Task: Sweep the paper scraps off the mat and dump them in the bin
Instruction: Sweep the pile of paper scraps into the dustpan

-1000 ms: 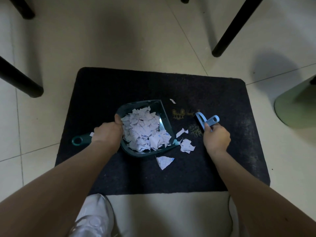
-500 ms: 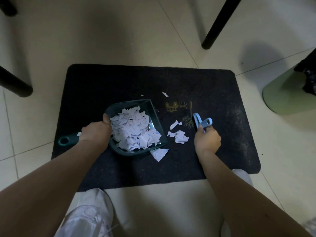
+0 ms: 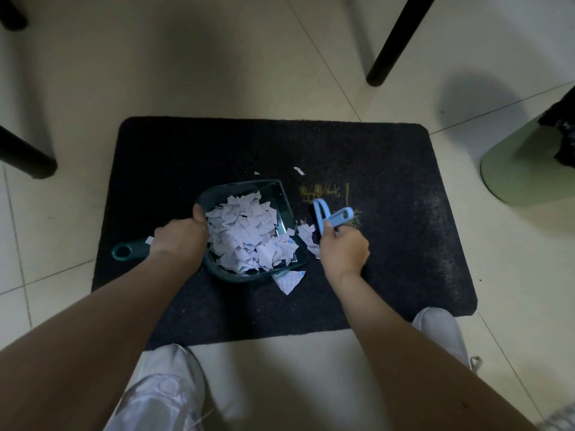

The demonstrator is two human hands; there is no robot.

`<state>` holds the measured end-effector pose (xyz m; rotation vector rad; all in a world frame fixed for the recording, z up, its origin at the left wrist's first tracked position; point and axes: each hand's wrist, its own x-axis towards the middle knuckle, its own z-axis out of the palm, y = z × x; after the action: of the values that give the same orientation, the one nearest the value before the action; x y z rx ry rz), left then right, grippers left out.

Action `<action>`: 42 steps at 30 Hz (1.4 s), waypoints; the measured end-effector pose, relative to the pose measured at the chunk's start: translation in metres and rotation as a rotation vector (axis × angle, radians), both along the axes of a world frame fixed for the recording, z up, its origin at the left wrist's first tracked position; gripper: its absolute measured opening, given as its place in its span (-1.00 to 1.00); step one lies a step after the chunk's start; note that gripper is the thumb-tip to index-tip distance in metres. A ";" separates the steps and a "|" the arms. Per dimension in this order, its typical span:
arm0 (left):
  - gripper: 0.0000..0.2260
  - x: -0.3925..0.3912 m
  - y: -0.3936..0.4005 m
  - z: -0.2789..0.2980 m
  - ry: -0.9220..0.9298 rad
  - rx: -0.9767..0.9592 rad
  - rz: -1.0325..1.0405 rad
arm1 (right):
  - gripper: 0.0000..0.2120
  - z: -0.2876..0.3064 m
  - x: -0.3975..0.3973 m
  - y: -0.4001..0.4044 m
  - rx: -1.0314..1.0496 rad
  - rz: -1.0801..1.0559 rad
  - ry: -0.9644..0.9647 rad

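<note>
Nearest to me are my two white shoes (image 3: 161,387) on pale floor tiles (image 3: 280,384), at the near edge of a dark mat (image 3: 186,157). My bare forearms reach forward over it.

My left hand (image 3: 179,241) is curled around the neck of a teal dustpan (image 3: 281,194), thumb hooked over its rim; the pan lies on the mat, heaped with white paper scraps (image 3: 245,234). One large checked scrap (image 3: 289,281) lies on the mat at the pan's near corner, half outside it.

My right hand (image 3: 343,248) grips the handle of a small blue brush (image 3: 323,214), fingers wrapped tight. Half a second ago the brush stood apart from the pan, with a loose cluster of scraps lying between. Now the brush has closed in, and those scraps are bunched against the pan's open lip, touching it. I judge this stroke nearly finished.

Farther out, two tiny scraps (image 3: 299,171) lie on the mat beyond the pan, so more sweeping is needed. Beyond the mat are black furniture legs (image 3: 392,42), and at far right a pale green bin (image 3: 522,169), well apart, awaiting the dump.
</note>
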<state>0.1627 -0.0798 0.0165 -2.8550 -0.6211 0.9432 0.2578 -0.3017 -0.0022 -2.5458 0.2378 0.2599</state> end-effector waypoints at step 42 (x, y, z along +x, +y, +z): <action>-0.26 -0.001 -0.001 -0.006 -0.019 0.010 0.007 | -0.62 0.005 0.023 0.013 0.033 -0.019 0.020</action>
<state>0.1620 -0.0811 0.0102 -2.8581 -0.6357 0.9129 0.2803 -0.2889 0.0025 -2.5085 0.2631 0.2801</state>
